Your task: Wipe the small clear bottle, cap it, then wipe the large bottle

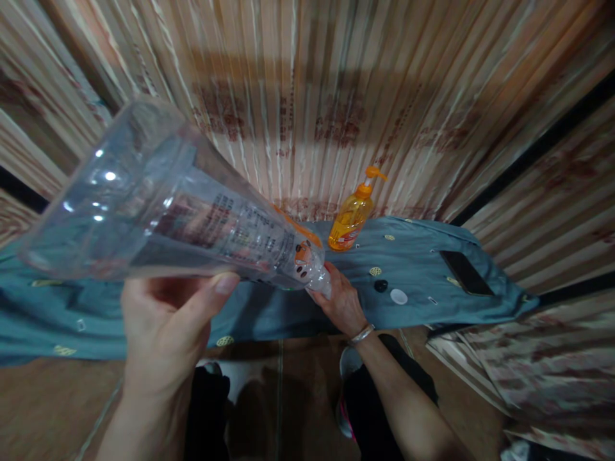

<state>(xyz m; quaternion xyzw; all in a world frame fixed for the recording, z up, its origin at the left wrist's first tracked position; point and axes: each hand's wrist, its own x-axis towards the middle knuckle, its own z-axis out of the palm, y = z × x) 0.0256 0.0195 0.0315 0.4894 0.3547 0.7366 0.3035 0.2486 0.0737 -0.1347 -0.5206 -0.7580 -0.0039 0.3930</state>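
A large clear plastic bottle (158,205) with a printed label lies tilted on its side, its base close to the camera at the upper left and its neck pointing away. My left hand (166,323) grips it from below near the base. My right hand (339,301) holds the neck end. An orange pump bottle of liquid soap (352,218) stands upright just beyond the neck on a blue-grey cloth (423,256).
On the cloth to the right lie a small black cap (381,285), a white round lid (398,296) and a dark phone (466,272). Striped wooden boards (336,96) fill the background. My legs and shoes show below.
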